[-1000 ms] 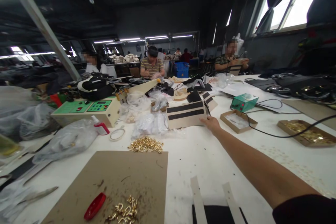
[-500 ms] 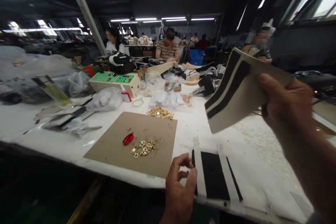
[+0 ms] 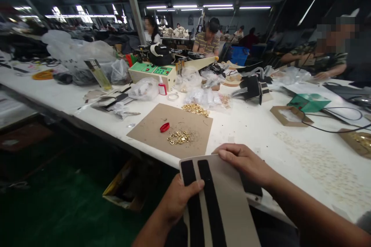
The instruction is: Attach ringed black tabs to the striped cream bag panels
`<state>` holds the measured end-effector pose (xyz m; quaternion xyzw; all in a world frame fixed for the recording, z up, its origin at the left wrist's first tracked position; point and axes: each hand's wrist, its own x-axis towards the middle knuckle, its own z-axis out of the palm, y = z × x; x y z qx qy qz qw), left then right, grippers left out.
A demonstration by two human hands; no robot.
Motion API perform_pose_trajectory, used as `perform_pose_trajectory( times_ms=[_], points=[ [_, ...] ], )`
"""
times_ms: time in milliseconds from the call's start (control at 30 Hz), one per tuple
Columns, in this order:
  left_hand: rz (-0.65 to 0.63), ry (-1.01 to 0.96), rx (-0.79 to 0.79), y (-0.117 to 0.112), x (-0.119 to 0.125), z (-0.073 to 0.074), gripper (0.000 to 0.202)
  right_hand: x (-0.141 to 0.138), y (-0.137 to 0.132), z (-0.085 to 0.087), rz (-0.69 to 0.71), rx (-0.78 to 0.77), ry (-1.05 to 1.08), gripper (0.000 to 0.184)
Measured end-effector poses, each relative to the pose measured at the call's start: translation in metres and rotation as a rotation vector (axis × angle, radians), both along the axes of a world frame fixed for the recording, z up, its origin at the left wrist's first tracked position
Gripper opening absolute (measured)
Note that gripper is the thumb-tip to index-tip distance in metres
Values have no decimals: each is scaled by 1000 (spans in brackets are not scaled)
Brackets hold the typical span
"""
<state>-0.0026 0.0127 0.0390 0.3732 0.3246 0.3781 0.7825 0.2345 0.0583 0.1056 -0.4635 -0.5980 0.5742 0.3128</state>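
Note:
Between my two hands is a beige panel [image 3: 228,200] with two black stripes running along its length, tilted at the front edge of the table. My left hand [image 3: 181,197] grips its left edge, the thumb lying across the stripes. At the top edge my right hand [image 3: 243,160] pinches the panel with the thumb on its face. Beyond it a brown board [image 3: 150,127] lies on the table, bearing a red ring-shaped band [image 3: 164,127] and a cluster of gold metal links [image 3: 178,137]. Part of a dark piece [image 3: 252,186] shows behind the panel.
A pile of small gold parts [image 3: 195,109] touches the board's far edge. Behind stand a red-and-white bottle [image 3: 162,87] and a green-fronted machine [image 3: 152,71]. Small pale pieces [image 3: 321,166] are scattered at right, near a cardboard tray [image 3: 290,117] and a black cable [image 3: 333,129]. Co-workers sit across.
The striped panel has come down and left from its raised position at right. My left hand, then empty beside the black-and-white pieces, now grips it too. The view has turned right.

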Motion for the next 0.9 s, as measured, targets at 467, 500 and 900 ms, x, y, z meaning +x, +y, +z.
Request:
perform_pose_trajectory(
  times_ms=[467,500,900],
  points=[
    [-6,209,-154,-18,-13,-93,64,-84,125,-97,-232,305,-689,24],
    [-7,206,-157,-17,-15,-93,63,-87,127,-99,-245,299,-722,25],
    [-5,204,-114,-15,-17,-83,52,-95,138,-104,-211,272,-734,14]
  ],
)
